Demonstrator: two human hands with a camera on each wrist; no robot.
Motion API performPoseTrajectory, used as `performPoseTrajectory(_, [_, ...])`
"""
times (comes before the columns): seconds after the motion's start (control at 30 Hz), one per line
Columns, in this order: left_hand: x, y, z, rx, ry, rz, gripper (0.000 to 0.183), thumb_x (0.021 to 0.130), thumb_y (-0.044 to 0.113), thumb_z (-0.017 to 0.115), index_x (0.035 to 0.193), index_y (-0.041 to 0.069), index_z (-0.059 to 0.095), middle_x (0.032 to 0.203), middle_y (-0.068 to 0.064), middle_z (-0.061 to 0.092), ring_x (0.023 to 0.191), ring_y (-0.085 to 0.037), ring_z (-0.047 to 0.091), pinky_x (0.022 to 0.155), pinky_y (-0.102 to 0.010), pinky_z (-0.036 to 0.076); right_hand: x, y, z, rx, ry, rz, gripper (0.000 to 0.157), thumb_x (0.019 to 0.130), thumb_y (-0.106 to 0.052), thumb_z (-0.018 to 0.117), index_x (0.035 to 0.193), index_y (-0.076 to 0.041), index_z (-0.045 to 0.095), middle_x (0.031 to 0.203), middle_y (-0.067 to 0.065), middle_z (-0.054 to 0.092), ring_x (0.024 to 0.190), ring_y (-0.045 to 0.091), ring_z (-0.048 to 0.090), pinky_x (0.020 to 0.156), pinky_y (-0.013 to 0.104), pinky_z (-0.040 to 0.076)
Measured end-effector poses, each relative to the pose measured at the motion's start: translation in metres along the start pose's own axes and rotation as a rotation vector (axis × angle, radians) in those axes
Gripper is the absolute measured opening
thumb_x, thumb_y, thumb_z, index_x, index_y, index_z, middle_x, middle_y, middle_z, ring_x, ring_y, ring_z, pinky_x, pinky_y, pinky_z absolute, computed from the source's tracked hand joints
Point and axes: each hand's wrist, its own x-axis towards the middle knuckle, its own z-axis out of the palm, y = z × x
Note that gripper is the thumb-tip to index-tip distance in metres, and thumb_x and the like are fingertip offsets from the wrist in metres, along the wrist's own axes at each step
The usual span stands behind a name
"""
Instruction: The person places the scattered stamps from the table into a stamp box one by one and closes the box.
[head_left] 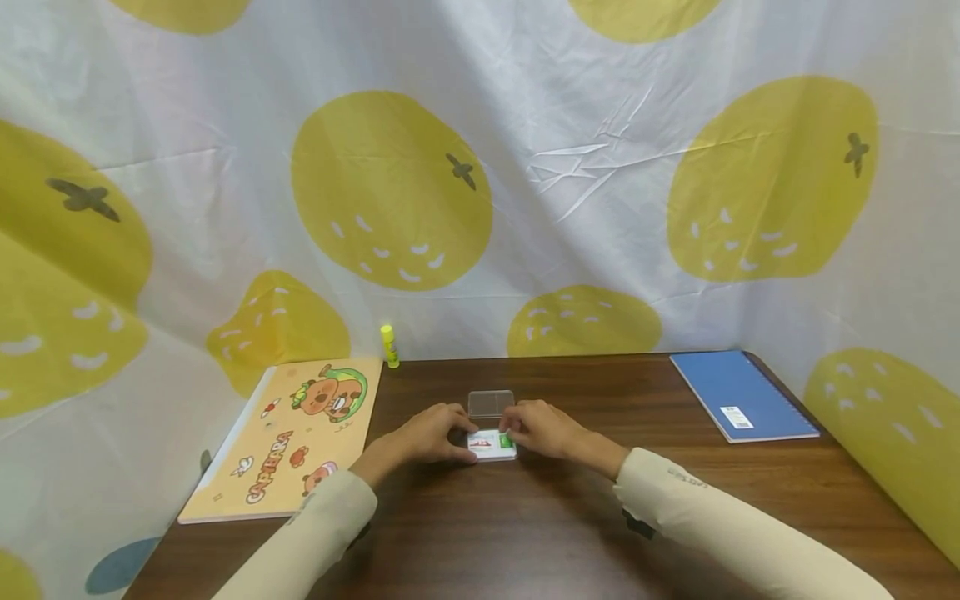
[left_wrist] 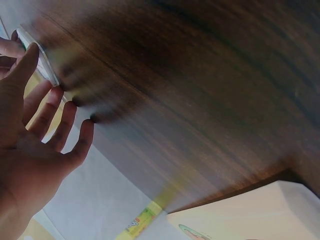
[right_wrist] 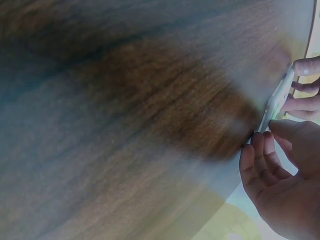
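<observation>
A small flat white case (head_left: 492, 446) with red and green print lies on the dark wooden table. My left hand (head_left: 433, 434) holds its left end, thumb at the near corner and fingers along the far side. At the opposite end, my right hand (head_left: 545, 428) has its thumb and curled fingers pinched over the green patch. Just behind lies a clear plastic lid (head_left: 491, 403), partly covered by the right hand. Both wrist views show the case edge-on, as a thin white slab (right_wrist: 274, 102) between the hands; its contents cannot be made out.
On the left lies a large orange capybara-print pad (head_left: 288, 446). A yellow glue stick (head_left: 390, 347) stands at the table's back edge. A blue spiral notebook (head_left: 738, 394) lies at the back right. A fruit-patterned curtain (head_left: 540, 250) hangs around the table (head_left: 525, 533).
</observation>
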Motion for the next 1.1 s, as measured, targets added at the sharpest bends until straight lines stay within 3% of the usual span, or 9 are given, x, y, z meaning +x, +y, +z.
performPoseTrajectory(0.73, [-0.0013, 0.0044, -0.0024, -0.014, 0.005, 0.009, 0.045, 0.086, 0.032, 0.087, 0.119, 0.004, 0.077, 0.115, -0.008, 0.07, 0.11, -0.026, 0.065, 0.099, -0.045, 0.052, -0.001, 0.0013, 0.0009, 0.014, 0.02, -0.008, 0.008, 0.094, -0.005, 0.069, 0.099, -0.008, 0.074, 0.079, -0.007, 0.059, 0.068, 0.005, 0.049, 0.057, 0.024, 0.045])
performPoseTrajectory(1.0, [-0.0004, 0.0007, -0.0044, -0.045, -0.016, 0.005, 0.049, 0.089, 0.035, 0.084, 0.124, 0.003, 0.075, 0.117, -0.009, 0.071, 0.111, -0.025, 0.065, 0.099, -0.044, 0.052, -0.0018, 0.0042, -0.0037, 0.01, 0.011, 0.018, 0.006, 0.095, -0.007, 0.071, 0.1, -0.009, 0.075, 0.08, -0.007, 0.064, 0.071, 0.006, 0.055, 0.062, 0.025, 0.048])
performPoseTrajectory(1.1, [-0.0005, -0.004, -0.0058, -0.068, 0.013, 0.035, 0.05, 0.091, 0.033, 0.082, 0.125, -0.002, 0.073, 0.115, -0.011, 0.071, 0.107, -0.024, 0.066, 0.095, -0.044, 0.055, -0.0026, 0.0067, -0.0064, 0.011, 0.009, 0.042, 0.006, 0.096, -0.007, 0.071, 0.1, -0.009, 0.076, 0.081, -0.007, 0.067, 0.073, 0.006, 0.058, 0.066, 0.026, 0.05])
